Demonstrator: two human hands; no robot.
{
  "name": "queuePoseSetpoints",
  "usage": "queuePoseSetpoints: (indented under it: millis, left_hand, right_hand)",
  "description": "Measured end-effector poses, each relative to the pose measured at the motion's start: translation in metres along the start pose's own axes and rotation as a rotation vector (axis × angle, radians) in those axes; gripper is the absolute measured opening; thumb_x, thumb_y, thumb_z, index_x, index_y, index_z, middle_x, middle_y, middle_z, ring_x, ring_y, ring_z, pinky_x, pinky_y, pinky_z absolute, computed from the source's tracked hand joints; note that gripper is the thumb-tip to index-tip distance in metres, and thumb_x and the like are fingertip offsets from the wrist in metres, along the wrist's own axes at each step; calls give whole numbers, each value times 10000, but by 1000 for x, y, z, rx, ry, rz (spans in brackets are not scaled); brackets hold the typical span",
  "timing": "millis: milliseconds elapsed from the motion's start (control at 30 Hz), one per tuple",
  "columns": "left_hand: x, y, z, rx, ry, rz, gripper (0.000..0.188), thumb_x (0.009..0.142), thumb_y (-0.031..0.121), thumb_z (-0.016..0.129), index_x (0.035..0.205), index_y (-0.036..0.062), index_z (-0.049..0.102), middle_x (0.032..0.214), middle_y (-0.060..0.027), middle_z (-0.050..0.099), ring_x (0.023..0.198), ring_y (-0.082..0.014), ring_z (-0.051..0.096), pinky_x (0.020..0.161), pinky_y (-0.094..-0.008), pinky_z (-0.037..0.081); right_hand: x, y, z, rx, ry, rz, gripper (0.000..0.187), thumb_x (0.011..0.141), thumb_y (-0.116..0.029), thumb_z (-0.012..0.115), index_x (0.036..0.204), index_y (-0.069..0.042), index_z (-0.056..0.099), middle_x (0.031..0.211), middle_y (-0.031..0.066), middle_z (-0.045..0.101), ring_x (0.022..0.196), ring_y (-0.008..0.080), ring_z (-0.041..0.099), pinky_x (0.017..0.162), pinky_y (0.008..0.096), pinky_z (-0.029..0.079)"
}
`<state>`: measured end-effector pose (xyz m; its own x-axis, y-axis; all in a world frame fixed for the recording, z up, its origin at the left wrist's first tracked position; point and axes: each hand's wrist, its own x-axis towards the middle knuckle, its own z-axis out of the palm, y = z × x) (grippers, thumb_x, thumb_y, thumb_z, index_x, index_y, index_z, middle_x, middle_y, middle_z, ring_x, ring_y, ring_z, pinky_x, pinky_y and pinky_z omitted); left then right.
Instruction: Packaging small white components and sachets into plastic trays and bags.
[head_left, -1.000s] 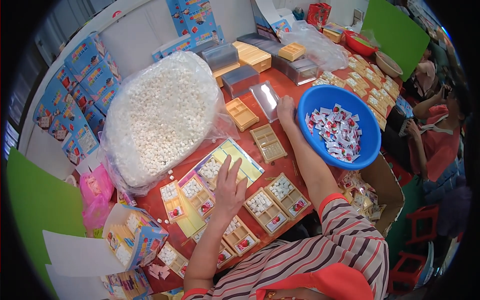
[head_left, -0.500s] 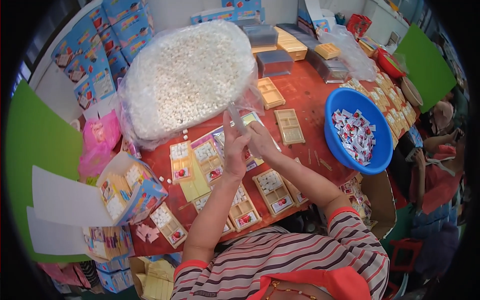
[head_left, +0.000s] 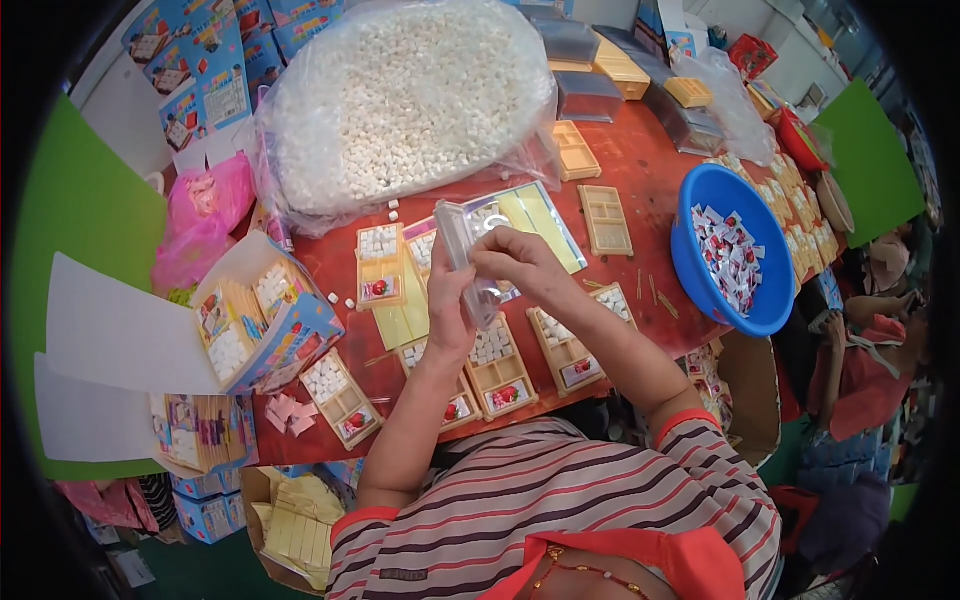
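Above the middle of the table, my left hand (head_left: 450,305) is wrapped round a clear plastic cover (head_left: 455,232), which stands roughly upright. My right hand (head_left: 520,262) has its fingers bent and pinched at the cover's right side; the fingertips are partly hidden. Beneath and around my hands lie cream compartment trays, among them one tray (head_left: 380,262) left of my hands and another (head_left: 497,372) nearer to me. They hold white cubes and small cards with a red fruit picture. A yellow sheet (head_left: 535,222) lies on printed sheets behind my hands.
A big clear bag of white cubes (head_left: 400,110) fills the back. At right stands a blue basin (head_left: 690,255) of small packets. Two cream trays, one an unfilled tray (head_left: 606,222), lie between. An open printed box (head_left: 290,335) is at left; a person (head_left: 870,370) sits far right.
The clear cover has turned in my hands and now shows its long side more upright. My right hand has shifted its grip on it. The whole view has moved slightly.
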<state>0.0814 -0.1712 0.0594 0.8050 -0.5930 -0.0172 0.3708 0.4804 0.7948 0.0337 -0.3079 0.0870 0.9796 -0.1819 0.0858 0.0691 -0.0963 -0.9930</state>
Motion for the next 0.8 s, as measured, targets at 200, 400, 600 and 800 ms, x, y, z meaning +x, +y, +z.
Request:
queuePoseSetpoints:
  millis: [200, 400, 600, 800]
  left_hand:
    - [-18, 0, -4, 13, -23, -12, 626, 815, 220, 499, 1406, 79, 350, 1200, -104, 525, 1036, -192, 581, 722, -335, 579]
    - [-32, 9, -10, -52, -11, -65, 672, 820, 185, 506, 1454, 97, 302, 1236, -106, 509, 1073, -202, 565, 798, -345, 549]
    - [-35, 5, -16, -26, 7, -43, 617, 831, 244, 518, 1405, 96, 347, 1206, -116, 511, 1050, -215, 580, 733, -389, 599]
    - [-35, -1, -20, -34, 9, -45, 620, 825, 242, 519, 1403, 98, 349, 1202, -113, 510, 1056, -217, 567, 745, -399, 593]
  right_hand:
    - [-2, 0, 13, 215, -170, 90, 209, 922, -223, 619, 904, -17, 647, 773, -13, 599, 707, 49, 542, 646, 219, 443]
    - [-4, 0, 21, 366, -215, 220, 163, 924, -196, 644, 894, -37, 662, 795, 6, 634, 756, 94, 599, 730, 251, 465]
    - [-5, -1, 24, 356, -224, 221, 154, 915, -189, 659, 904, -36, 673, 800, 15, 649, 758, 98, 611, 736, 253, 472]
    - [-5, 2, 22, 353, -233, 227, 156, 914, -188, 661, 909, -33, 673, 803, 17, 652, 767, 99, 613, 744, 254, 475]
